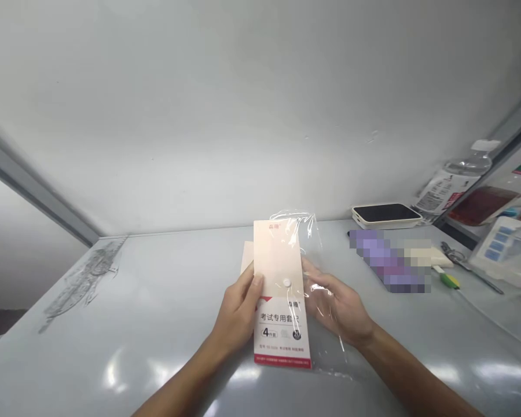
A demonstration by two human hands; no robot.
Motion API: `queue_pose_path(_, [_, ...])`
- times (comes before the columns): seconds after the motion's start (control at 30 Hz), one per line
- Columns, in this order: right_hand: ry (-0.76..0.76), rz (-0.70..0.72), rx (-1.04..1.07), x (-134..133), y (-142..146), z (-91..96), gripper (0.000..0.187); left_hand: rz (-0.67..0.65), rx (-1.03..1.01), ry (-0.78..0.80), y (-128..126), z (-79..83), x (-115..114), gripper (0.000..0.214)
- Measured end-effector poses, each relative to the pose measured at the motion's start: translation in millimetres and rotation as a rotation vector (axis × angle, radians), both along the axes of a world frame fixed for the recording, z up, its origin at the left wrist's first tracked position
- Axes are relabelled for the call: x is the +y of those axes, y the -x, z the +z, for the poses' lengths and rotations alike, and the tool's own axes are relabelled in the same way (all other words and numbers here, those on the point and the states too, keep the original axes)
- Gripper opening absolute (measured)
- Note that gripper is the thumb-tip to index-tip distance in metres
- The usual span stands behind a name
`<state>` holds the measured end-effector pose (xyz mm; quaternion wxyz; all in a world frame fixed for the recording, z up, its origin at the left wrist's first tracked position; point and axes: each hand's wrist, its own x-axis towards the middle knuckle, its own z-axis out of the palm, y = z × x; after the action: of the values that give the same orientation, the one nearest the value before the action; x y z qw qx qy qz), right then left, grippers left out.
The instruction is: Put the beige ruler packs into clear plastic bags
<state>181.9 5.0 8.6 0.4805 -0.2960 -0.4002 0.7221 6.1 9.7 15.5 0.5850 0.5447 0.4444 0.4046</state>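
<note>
Upright in front of me is a flat ruler-set packet (278,258), cream above and white with red print and a round white button below. My left hand (239,304) grips its left edge, thumb on the front and fingers behind. A second cream piece (247,255) shows behind the packet's left side. A clear plastic bag (325,333) lies around the right side of the packet and rises above its top. On that side my right hand (341,310) is closed on the bag, with its fingertips reaching behind the packet, partly hidden.
A phone (386,215) in a pale case lies at the back right. Nearer are a blurred purple item (384,260), a green-and-yellow piece (450,281) on a white cable, and a metal tool (481,275). A clear bottle (455,179) leans at the right frame.
</note>
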Motion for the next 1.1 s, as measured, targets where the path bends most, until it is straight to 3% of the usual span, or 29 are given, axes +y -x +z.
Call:
queue_pose_path(0.13, [0.046,-0.067,0.015,3,2,6.0,0.037,-0.163,-0.022,0.186,11,-1.9,10,0.034])
queue_pose_path(0.23, [0.046,-0.08,-0.009,5,-1,7.8,0.04,-0.301,-0.04,0.233,18,-4.9,15,0.035])
queue_pose_path(0.3, [0.062,-0.075,-0.037,6,-3,6.9,0.041,-0.283,-0.029,0.243,19,-6.6,17,0.035])
queue_pose_path(0.47, [0.143,-0.101,-0.143,5,-2,4.4,0.04,-0.089,0.013,0.266,16,-10.1,21,0.032])
queue_pose_path(0.6, [0.09,-0.063,-0.215,5,1,2.6,0.04,-0.018,-0.011,0.186,14,-10.3,21,0.035])
queue_pose_path(0.8, [0.021,-0.051,-0.338,6,3,-2.0,0.044,-0.104,-0.053,0.18,12,-8.7,17,0.036])
queue_pose_path(0.9, [0.016,-0.068,-0.365,5,3,1.8,0.042,-0.115,-0.213,0.141,14,-8.7,19,0.043])
queue_pose_path(1.0, [0.012,-0.069,-0.358,4,3,5.2,0.041,-0.234,-0.374,0.225,18,-10.5,21,0.05])
queue_pose_path(1.1, [-0.018,-0.047,-0.354,4,3,4.2,0.042,-0.359,-0.371,0.267,19,-15.8,20,0.042])
